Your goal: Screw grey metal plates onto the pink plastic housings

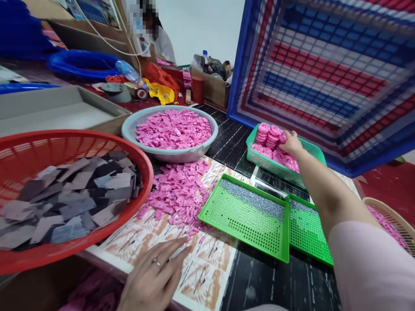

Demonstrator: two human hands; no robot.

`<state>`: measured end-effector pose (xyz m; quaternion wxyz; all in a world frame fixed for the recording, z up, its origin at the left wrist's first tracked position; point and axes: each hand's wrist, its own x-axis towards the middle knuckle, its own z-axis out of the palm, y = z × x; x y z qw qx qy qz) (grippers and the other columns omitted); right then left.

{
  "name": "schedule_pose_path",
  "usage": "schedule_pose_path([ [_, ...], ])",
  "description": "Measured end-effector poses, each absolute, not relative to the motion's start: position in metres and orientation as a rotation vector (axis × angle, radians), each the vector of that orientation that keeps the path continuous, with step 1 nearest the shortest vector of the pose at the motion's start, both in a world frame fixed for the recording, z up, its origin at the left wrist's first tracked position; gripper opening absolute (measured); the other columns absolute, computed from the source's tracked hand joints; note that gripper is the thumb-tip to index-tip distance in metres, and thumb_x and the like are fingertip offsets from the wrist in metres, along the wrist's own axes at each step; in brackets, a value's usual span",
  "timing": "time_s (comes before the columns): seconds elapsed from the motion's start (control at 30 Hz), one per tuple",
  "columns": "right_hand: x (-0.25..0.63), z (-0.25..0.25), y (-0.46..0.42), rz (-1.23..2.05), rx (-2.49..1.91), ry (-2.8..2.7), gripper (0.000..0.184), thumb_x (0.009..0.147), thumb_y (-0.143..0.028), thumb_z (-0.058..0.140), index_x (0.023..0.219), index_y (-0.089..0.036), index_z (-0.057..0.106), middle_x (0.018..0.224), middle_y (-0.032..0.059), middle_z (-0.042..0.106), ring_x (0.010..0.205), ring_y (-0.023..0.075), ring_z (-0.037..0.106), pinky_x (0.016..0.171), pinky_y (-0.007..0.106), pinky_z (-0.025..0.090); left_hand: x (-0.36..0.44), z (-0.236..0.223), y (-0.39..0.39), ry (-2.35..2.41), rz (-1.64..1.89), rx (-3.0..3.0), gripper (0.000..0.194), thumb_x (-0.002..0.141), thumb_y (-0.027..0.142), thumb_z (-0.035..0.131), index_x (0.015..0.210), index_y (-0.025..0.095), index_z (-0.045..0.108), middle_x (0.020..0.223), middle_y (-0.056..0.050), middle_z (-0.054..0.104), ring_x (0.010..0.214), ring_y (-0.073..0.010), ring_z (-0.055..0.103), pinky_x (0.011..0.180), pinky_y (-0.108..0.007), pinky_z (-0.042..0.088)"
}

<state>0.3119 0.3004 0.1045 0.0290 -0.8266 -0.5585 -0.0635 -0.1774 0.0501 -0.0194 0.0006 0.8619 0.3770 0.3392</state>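
Note:
My left hand (155, 276) lies flat and open on the patterned table cover, just below a loose heap of small pink pieces (177, 190). My right arm stretches forward, and my right hand (291, 144) reaches into a teal mesh basket (311, 149) that holds stacks of pink round pieces (269, 134). The fingers curl at one of the stacks, touching or gripping it. Between my arms lie two green perforated trays (246, 224), each with a band of small grey bits along its far side.
A red basket (97, 242) of grey flat pieces sits at the left. A grey bowl (191, 153) of pink pieces stands behind the heap. Stacked blue and red crates (324, 73) rise at the right. A beige basket (389, 216) is at the right edge. A person sits at the back.

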Motion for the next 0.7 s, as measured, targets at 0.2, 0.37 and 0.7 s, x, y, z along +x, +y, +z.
schedule_pose_path([
  [0.2, 0.3086, 0.0949, 0.2995, -0.223, -2.548, -1.628, 0.052, 0.091, -0.039, 0.058, 0.136, -0.020, 0.044, 0.138, 0.0122, 0.045, 0.117, 0.0255, 0.053, 0.096, 0.048, 0.050, -0.1783, -0.0207, 0.0489, 1.193, 1.077, 2.680, 0.033, 0.090, 0.013, 0.050, 0.117, 0.026, 0.063, 0.119, -0.006, 0.065, 0.110, -0.0210, 0.061, 0.097, -0.038, 0.047],
  [0.37, 0.3071, 0.0931, 0.2987, -0.245, -2.527, -1.594, 0.049, 0.091, -0.039, 0.058, 0.134, -0.019, 0.046, 0.136, 0.0118, 0.047, 0.116, 0.0249, 0.054, 0.096, 0.048, 0.050, -0.1822, -0.0251, 0.0496, 1.214, 1.052, 2.704, 0.035, 0.088, 0.015, 0.052, 0.120, 0.027, 0.062, 0.124, -0.008, 0.063, 0.113, -0.0242, 0.060, 0.098, -0.042, 0.046],
  [0.7, 0.3106, 0.1008, 0.2953, -0.220, -2.508, -1.563, 0.044, 0.091, -0.038, 0.057, 0.130, -0.018, 0.050, 0.133, 0.0112, 0.051, 0.115, 0.0236, 0.055, 0.095, 0.046, 0.050, -0.1837, -0.0237, 0.0518, 1.230, 1.009, 2.780, 0.035, 0.086, 0.019, 0.053, 0.117, 0.029, 0.065, 0.122, -0.005, 0.065, 0.107, -0.0226, 0.063, 0.097, -0.038, 0.047],
])
